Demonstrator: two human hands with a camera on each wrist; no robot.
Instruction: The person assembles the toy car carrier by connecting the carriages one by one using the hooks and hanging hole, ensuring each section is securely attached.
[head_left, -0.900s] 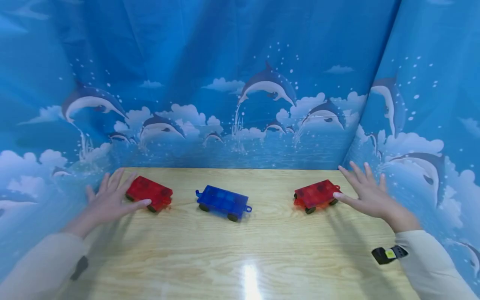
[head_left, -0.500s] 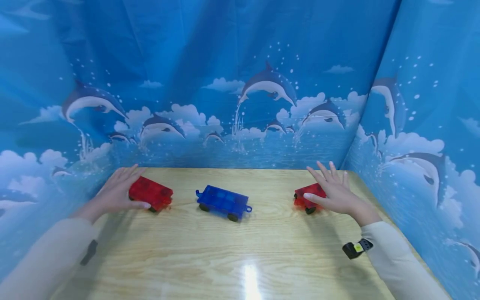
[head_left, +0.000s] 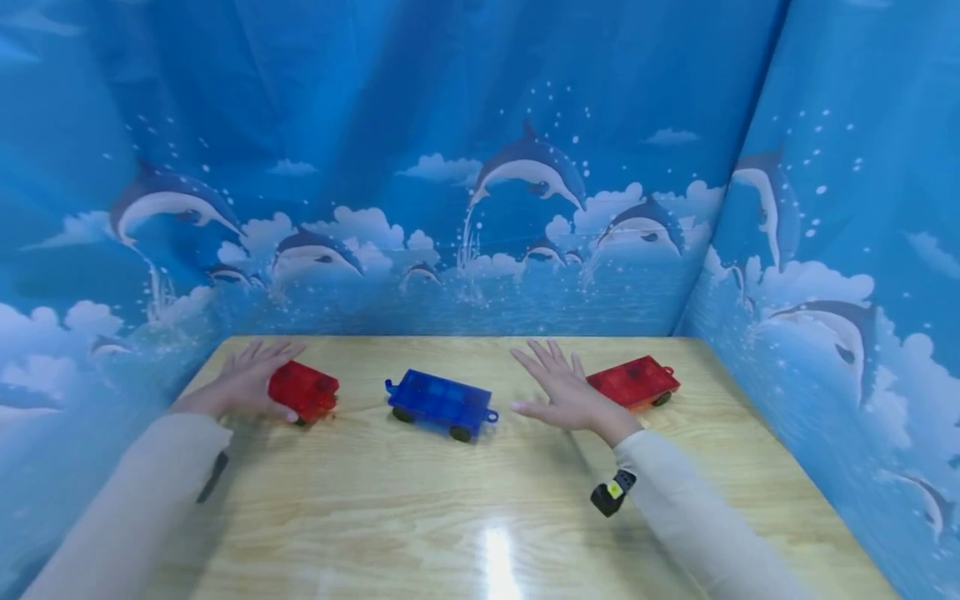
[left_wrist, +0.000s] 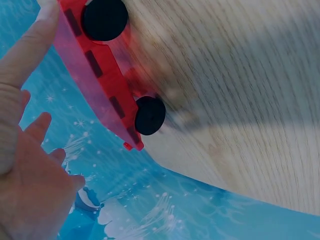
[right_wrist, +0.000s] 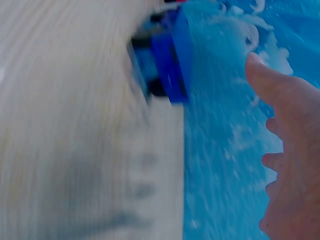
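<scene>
A see-through red toy train wagon with dark wheels stands at the left of the table. My left hand reaches over its left end, fingers spread; the left wrist view shows the thumb beside the wagon's upper edge, and I cannot tell if it touches. A blue wagon of the same kind, with a hook and a loop, stands in the middle. Just right of it my right hand hovers with fingers spread, holding nothing. Behind that hand is a second red wagon, its left end partly hidden.
The pale wood table carries all the wagons. A blue curtain printed with dolphins hangs along the back and both sides. A black device is strapped to the right wrist.
My right hand has moved left, from the right red wagon to near the blue one. My left hand has shifted right and further over the left red wagon. The wagons stay put.
</scene>
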